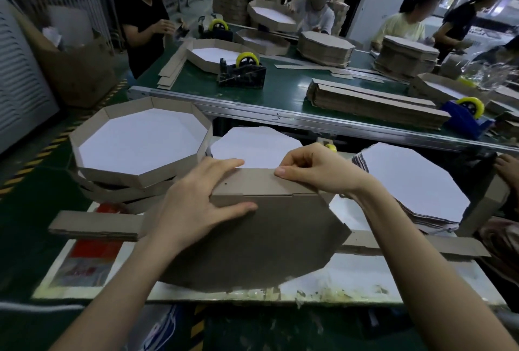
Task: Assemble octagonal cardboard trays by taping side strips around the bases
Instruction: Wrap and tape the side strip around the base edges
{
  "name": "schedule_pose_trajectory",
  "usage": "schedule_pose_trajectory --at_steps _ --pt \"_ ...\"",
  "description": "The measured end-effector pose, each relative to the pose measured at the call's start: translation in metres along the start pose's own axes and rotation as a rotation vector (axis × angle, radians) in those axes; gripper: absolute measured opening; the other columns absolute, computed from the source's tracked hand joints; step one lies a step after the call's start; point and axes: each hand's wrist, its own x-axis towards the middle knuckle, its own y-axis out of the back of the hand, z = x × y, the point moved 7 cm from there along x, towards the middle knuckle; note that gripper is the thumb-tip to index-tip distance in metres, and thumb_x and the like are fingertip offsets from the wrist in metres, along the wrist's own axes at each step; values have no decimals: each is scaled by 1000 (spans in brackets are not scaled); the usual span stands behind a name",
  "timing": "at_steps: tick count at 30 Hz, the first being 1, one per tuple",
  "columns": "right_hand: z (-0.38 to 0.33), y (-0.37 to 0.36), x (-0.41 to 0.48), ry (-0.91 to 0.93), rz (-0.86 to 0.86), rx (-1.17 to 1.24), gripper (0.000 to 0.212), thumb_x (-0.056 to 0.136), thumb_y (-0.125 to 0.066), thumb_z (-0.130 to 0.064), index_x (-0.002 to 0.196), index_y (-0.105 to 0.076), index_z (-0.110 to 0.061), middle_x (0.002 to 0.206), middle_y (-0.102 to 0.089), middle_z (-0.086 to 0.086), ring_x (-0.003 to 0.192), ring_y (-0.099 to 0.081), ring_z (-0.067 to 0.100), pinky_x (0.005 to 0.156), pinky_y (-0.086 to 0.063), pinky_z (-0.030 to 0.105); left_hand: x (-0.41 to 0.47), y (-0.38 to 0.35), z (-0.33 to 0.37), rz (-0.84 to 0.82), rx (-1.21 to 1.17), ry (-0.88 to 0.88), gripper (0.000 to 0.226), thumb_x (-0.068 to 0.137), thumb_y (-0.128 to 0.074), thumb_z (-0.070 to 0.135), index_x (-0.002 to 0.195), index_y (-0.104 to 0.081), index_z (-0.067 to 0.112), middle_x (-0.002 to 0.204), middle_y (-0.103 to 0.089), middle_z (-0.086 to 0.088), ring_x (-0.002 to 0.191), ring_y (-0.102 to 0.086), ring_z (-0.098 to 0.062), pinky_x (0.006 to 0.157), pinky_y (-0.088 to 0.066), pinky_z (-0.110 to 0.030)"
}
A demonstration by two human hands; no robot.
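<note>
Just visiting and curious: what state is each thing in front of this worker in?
Octagonal base: brown side up on the bench.
Side strip: standing along the base's far edge.
Left hand: straight fingers pressing strip and base.
Right hand: pinching the strip's top edge.
Finished trays: stacked at left, walls up.
Spare bases: stacked at right, white side up.

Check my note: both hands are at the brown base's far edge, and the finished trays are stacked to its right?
No: head view shows the finished trays stacked left of the brown base; left hand and right hand are at its far edge.
</note>
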Motion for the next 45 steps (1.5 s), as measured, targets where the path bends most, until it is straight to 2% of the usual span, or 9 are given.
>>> schedule_pose_trajectory --at_steps 5,8,14,19,32,34,38,42,45 --pt "-4 6 -6 43 26 32 16 92 -66 -30 88 -73 -16 70 -71 -16 66 -64 -2 61 -47 11 -3 3 8 81 -102 -54 71 70 -60 75 124 -60 29 112 -45 31 106 -41 20 85 -38 -4" --pt "-6 10 -6 52 43 23 25 88 -66 -37 90 -74 -14 73 -72 -12 68 -66 2 63 -51 15 -2 -1 10 97 -100 -63 73 71 -60 73 126 -59 25 114 -49 20 104 -43 11 86 -43 -13" --pt "3 10 -9 35 73 57 17 95 -63 -26 91 -72 -12 66 -67 -19 61 -61 -6 57 -43 7 7 -10 19 7 34 -139 65 80 -48 70 134 -56 34 133 -51 7 120 -43 -8 91 -41 -27" --pt "10 15 -10 12 138 75 19 95 -63 -26 88 -72 -11 67 -68 -12 62 -60 0 57 -44 12 12 -18 28 -20 81 -191 66 82 -46 68 134 -57 29 125 -56 5 113 -46 -9 91 -41 -27" --pt "27 21 -16 4 38 136 25 93 -62 -39 79 -70 -20 63 -64 -11 54 -55 1 49 -40 11 21 -28 52 -51 109 -177 44 84 -46 63 125 -57 52 127 -58 12 120 -48 -13 96 -44 -36" --pt "44 39 -8 -13 235 213 26 96 -62 -36 76 -72 -24 64 -63 -9 56 -54 3 51 -42 15 24 -31 57 -39 77 -178 43 84 -45 65 121 -61 49 123 -61 10 115 -50 -14 93 -45 -34" --pt "136 87 -2 -349 807 521 17 97 -58 -23 91 -70 -13 79 -64 0 74 -58 13 66 -50 26 25 -27 46 34 39 -145 40 84 -48 61 118 -63 46 122 -63 8 110 -53 -17 87 -46 -34" --pt "230 80 10 -792 698 417 12 97 -52 -12 87 -58 -9 81 -54 5 67 -52 16 51 -43 27 30 -29 39 -2 1 -112 36 85 -46 63 118 -57 53 123 -53 20 114 -47 -9 87 -41 -29" --pt "275 70 22 -888 622 452 9 99 -48 -10 94 -48 -3 81 -49 10 66 -53 21 44 -51 33 36 -33 38 -12 -14 -92 36 85 -47 63 118 -58 54 125 -53 21 115 -47 -7 90 -42 -31"
